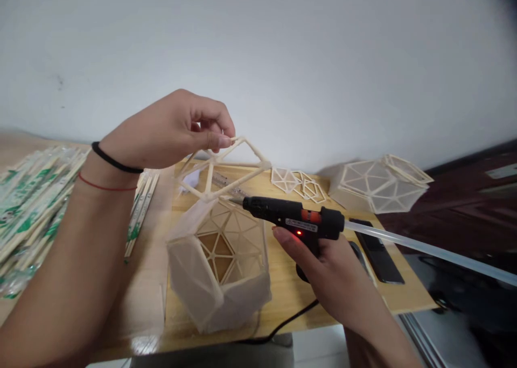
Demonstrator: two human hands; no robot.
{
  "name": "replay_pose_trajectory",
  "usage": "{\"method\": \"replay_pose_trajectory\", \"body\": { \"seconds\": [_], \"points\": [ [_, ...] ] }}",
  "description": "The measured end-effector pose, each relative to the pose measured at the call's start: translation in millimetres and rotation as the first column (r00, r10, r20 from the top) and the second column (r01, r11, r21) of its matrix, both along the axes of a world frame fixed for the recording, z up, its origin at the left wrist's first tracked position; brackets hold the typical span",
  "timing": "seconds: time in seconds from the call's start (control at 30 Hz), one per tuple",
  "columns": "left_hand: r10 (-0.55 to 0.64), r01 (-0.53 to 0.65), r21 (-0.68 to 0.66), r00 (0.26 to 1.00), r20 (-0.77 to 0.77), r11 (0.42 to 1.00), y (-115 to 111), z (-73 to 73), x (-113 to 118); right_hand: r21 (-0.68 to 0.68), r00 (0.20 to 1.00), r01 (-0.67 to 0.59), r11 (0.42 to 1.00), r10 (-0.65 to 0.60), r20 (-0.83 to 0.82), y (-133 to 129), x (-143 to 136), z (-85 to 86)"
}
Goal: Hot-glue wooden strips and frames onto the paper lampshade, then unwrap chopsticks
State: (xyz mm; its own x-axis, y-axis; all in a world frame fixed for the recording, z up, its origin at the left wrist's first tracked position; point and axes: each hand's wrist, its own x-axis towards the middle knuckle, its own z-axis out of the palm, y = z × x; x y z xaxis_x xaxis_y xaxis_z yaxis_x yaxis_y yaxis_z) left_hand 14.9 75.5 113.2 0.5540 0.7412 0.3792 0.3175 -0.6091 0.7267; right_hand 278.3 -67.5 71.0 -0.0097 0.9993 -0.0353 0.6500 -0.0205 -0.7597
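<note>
My left hand (183, 125) pinches the top edge of a wooden stick frame (238, 185) with spokes meeting inside it. This frame is held tilted above a many-sided paper-covered stick structure (194, 282). Through the structure's open top, more spoked panels show inside. In my right hand (337, 276) is a black hot glue gun (291, 214) with a red light lit and a clear glue stick (424, 252) running out of its back. Its nozzle points left, close to the lower corner of the frame; whether they touch I cannot tell.
Bundles of wrapped chopsticks (36, 206) lie at the left. Small stick frames (297, 184) and a ruler (230, 184) lie at the back, near a second papered structure (375, 187). A black phone (379, 257) rests at the right, and a cord (286, 325) crosses the front edge.
</note>
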Motion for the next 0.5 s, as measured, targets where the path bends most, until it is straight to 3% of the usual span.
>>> {"method": "replay_pose_trajectory", "body": {
  "seconds": [0.4,0.5],
  "points": [
    [0.017,-0.017,0.034,1.000,-0.007,0.999,0,0.4,-4,0.075,0.997,-0.061,0.995,0.064,-0.037,-12,-1,17.0],
    [0.018,-0.018,0.043,1.000,-0.018,0.999,-1,0.6,-5,0.019,0.995,-0.075,0.997,0.076,-0.067,-20,-8,23.8]
  ]
}}
